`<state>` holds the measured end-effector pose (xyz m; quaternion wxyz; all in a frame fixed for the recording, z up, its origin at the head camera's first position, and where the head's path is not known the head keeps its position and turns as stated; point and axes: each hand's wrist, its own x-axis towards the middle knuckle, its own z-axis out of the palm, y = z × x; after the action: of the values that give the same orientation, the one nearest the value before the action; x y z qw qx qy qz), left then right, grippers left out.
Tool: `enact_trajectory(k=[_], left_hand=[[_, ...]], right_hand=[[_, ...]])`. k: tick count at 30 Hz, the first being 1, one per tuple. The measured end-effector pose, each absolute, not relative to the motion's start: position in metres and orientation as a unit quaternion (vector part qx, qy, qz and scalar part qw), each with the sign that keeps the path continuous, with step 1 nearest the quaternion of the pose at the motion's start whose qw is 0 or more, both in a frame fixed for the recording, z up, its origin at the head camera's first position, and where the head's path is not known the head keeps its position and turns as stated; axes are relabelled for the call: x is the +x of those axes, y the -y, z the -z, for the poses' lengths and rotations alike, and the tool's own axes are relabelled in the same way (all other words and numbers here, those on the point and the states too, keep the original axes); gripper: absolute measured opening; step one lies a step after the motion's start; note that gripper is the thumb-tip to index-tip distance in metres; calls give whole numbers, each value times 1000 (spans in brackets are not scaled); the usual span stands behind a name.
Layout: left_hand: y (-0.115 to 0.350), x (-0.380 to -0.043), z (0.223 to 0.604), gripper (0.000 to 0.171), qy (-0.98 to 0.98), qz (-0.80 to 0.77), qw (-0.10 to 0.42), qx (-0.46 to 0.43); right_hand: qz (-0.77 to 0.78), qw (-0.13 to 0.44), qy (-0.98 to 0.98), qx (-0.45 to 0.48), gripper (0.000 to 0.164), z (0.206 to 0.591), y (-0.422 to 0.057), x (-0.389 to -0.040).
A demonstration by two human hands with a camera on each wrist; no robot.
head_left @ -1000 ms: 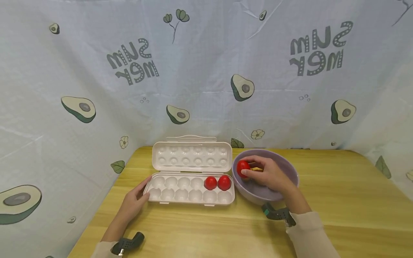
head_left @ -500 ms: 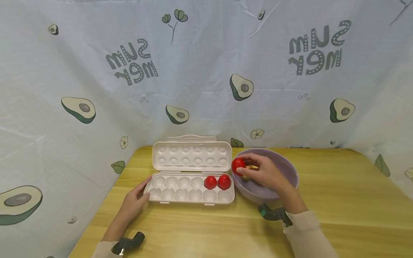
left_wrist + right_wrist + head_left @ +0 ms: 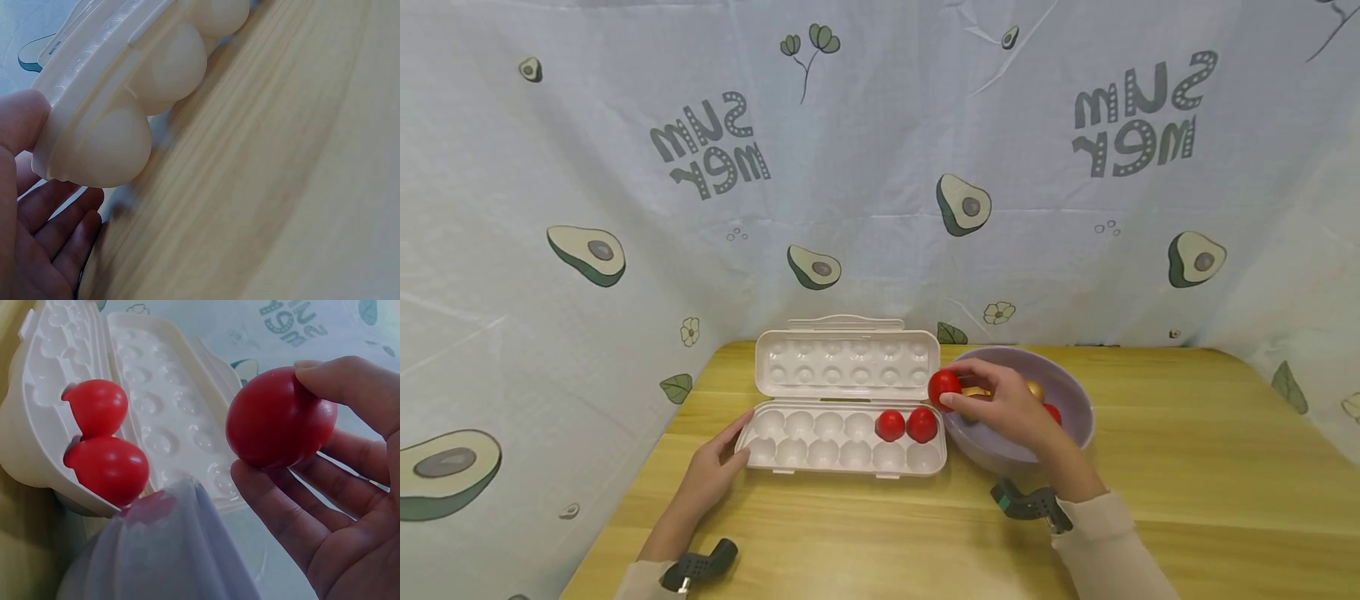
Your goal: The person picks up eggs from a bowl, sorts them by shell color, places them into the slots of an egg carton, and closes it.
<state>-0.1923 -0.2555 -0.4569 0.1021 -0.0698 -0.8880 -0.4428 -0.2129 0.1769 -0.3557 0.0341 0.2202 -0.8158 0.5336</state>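
My right hand (image 3: 1000, 404) pinches a red egg (image 3: 944, 390) between thumb and fingers, over the left rim of a lilac bowl (image 3: 1078, 417). In the right wrist view that egg (image 3: 281, 419) is held well above the bowl's edge (image 3: 181, 544). Left of the bowl lies an opened white egg box (image 3: 823, 454) with two rows of hollows. Two red eggs (image 3: 891, 426) (image 3: 922, 425) sit at the right end of its back row. My left hand (image 3: 709, 471) holds the box's left end, thumb at the near corner. In the left wrist view its fingers (image 3: 69, 231) reach below the rim.
Golden eggs (image 3: 1036, 389) and another red egg (image 3: 1054, 413) show inside the bowl, partly hidden by my right hand. The box's lid (image 3: 847, 364) leans back toward a printed cloth (image 3: 880, 167) behind the wooden table (image 3: 880, 533).
My right hand has moved left with the red egg, from inside the bowl to its left rim. More eggs in the bowl have come into sight. My left hand stays on the box.
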Motion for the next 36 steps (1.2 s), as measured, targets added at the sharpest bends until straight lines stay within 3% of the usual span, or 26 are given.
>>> enact_trajectory(k=[11,26,36], left_hand=[[254,-194,455,55,888,443,100,-69],[255,-193,459,55,890,440,102,-70],[253,-191,456,55,890,441,100,-65]], right_hand=[[-545,38,799,250,40,363,-163,-213],[-563,4,801,205,47,367,-143,-206],[-584,11,783,211,42,364,-125,-215]])
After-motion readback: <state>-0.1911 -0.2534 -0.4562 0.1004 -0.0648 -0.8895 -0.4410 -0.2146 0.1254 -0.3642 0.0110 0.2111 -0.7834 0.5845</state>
